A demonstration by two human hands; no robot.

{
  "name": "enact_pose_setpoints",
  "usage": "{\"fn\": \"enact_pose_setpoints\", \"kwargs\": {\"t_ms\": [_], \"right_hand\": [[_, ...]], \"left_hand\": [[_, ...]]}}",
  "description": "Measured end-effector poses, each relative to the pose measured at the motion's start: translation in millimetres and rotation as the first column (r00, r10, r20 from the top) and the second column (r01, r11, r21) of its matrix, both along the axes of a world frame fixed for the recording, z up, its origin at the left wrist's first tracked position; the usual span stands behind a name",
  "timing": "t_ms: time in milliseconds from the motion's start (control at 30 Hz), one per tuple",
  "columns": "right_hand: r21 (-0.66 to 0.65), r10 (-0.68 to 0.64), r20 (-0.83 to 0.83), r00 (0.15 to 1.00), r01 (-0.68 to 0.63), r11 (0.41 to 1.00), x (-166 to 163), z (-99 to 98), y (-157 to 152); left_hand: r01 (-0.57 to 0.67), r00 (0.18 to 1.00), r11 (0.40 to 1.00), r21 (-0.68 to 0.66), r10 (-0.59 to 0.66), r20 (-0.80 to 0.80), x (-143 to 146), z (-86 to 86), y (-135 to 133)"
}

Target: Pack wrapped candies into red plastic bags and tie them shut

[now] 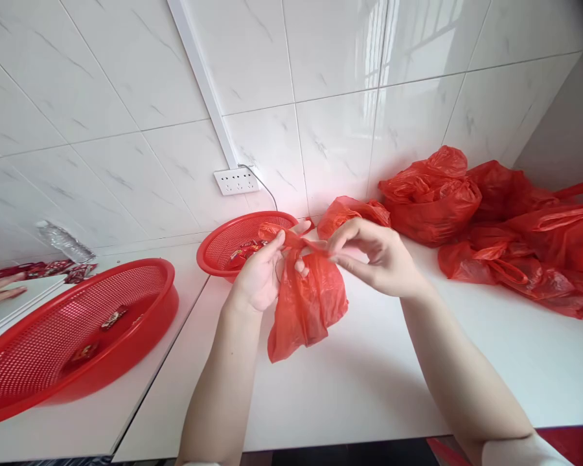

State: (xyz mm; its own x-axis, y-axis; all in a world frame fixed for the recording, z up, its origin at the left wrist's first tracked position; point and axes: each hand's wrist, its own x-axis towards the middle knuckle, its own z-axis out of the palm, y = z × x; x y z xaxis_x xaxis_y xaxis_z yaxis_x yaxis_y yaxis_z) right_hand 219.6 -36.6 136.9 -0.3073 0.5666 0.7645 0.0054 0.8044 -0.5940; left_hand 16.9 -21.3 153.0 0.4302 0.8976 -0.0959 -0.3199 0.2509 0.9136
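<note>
Both hands are clamped on one red plastic bag point(306, 304), which hangs in the air just in front of the small red basket point(214, 249). The left hand point(260, 275) closes thumb and fingers on the gathered mouth. The right hand point(374, 255) pinches a twisted strip of the same film. The hands are near each other but not touching. The bag's belly bulges, though what it holds is hidden.

The film looks thin, so a hard pull between the two pinches could tear it or stretch the strip. If either grip slips, the bag would likely drop to the white counter point(369, 375) in front of the basket and may spill. A heap of red bags point(490, 220) lies right of the basket, close enough for loose handles to snag. A large red basket point(140, 330) sits left of it.
</note>
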Motion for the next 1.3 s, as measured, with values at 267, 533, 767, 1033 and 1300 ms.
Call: {"fn": "enact_pose_setpoints", "kwargs": {"t_ms": [267,533,767,1033,1300], "right_hand": [[-0.125,0.087,0.292,0.952,-0.053,0.991,3.1,3.1,-4.8],[-0.419,0.155,-0.095,0.983,-0.180,0.890,-22.1,-14.6,16.9],[-0.457,0.105,-0.241,0.965,-0.209,0.865,-20.7,-15.4,22.2],[-0.593,0.122,-0.259,0.958,-0.257,0.763,-10.9,-7.6,17.8],[-0.526,-0.498,-0.035,0.866,0.408,0.746,50.6,4.8,20.4]], "left_hand": [[0.213,0.927,0.898,0.384,-0.062,-0.369,-7.6,1.5,-12.7],[0.304,0.711,0.413,0.859,0.502,-0.493,-11.0,2.4,-25.9],[0.189,0.868,0.478,0.858,0.327,-0.373,-18.3,-1.8,-14.3],[0.212,0.894,0.668,0.714,0.162,-0.417,-20.4,1.4,-13.1],[0.196,0.843,0.741,0.642,0.207,-0.496,-55.2,7.2,-5.8]]}}
